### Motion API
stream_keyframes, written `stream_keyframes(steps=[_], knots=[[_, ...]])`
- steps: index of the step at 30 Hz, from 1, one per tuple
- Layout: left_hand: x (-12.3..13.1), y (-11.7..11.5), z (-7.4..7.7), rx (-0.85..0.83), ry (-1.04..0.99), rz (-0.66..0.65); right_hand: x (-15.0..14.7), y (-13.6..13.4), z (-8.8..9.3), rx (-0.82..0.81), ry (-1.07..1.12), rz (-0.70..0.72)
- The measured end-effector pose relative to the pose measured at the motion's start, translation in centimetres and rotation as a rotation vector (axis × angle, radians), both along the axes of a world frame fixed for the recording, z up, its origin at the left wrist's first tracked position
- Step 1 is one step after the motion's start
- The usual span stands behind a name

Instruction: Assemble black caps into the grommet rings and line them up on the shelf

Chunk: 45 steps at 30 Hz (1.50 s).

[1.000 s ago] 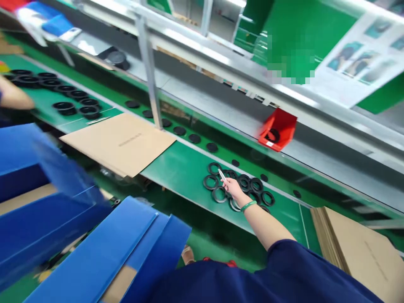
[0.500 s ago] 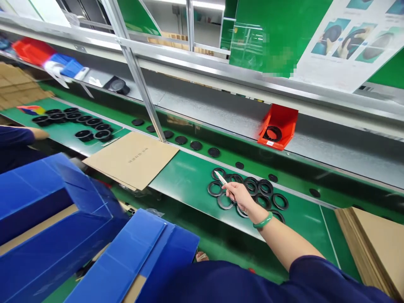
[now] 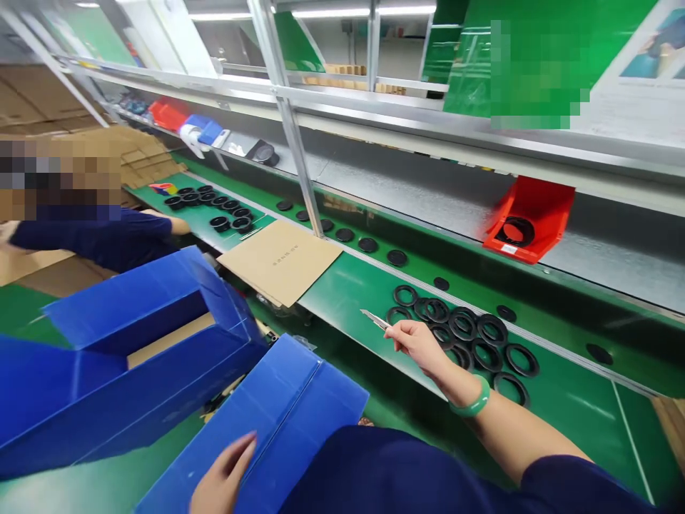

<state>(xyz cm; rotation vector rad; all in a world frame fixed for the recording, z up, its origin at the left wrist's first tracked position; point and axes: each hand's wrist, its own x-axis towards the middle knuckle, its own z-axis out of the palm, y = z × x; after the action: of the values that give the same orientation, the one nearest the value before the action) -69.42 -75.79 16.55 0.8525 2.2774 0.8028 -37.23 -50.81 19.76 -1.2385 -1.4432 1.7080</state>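
Observation:
My right hand point(image 3: 414, 344), with a green bangle at its wrist, grips a slim silver utility knife point(image 3: 379, 322) whose pointed blade aims left. It hovers over the green work table point(image 3: 342, 314), beside a cluster of black rings point(image 3: 504, 335); several rings lie behind the hand and wrist. My left hand point(image 3: 222, 478) shows at the bottom edge, over a blue box point(image 3: 315, 385), thumb and fingers apart and holding nothing. Whether it touches the box, I cannot tell.
A second, open blue box point(image 3: 160, 400) stands left. A cardboard sheet point(image 3: 278, 260) lies on the table. Black discs point(image 3: 397, 257) line the green strip behind. A red bin point(image 3: 546, 228) holds black rings. A co-worker's arm point(image 3: 179, 226) reaches toward black round parts point(image 3: 220, 224).
The view has swung left. My left hand has come into view at the bottom. The knife in my right hand has moved off the rings to their left side.

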Motion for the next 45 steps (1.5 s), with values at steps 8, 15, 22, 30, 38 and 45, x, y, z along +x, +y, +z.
stream_keyframes(steps=[8,15,22,30,38,45], knots=[[8.9,14.8,9.6,0.434,-0.363,-0.212,-2.8,-2.9,2.4,0.198,-0.104,0.152],[10.9,15.0,9.2,0.427,-0.511,-0.122,-2.1,-3.7,1.1,0.392,-0.179,0.109],[11.2,15.4,8.6,0.433,-0.406,-0.07,-1.5,-3.5,0.5,0.586,-0.279,0.036],[11.2,15.5,8.2,0.442,-0.433,-0.065,0.0,-0.4,-0.7,0.35,-0.209,-0.041],[12.4,16.8,9.2,0.529,0.137,-0.293,0.1,-1.1,-0.5,0.327,-0.168,0.049],[12.0,17.3,9.8,0.549,0.507,-0.468,0.1,-1.4,-0.1,0.416,-0.21,0.081]])
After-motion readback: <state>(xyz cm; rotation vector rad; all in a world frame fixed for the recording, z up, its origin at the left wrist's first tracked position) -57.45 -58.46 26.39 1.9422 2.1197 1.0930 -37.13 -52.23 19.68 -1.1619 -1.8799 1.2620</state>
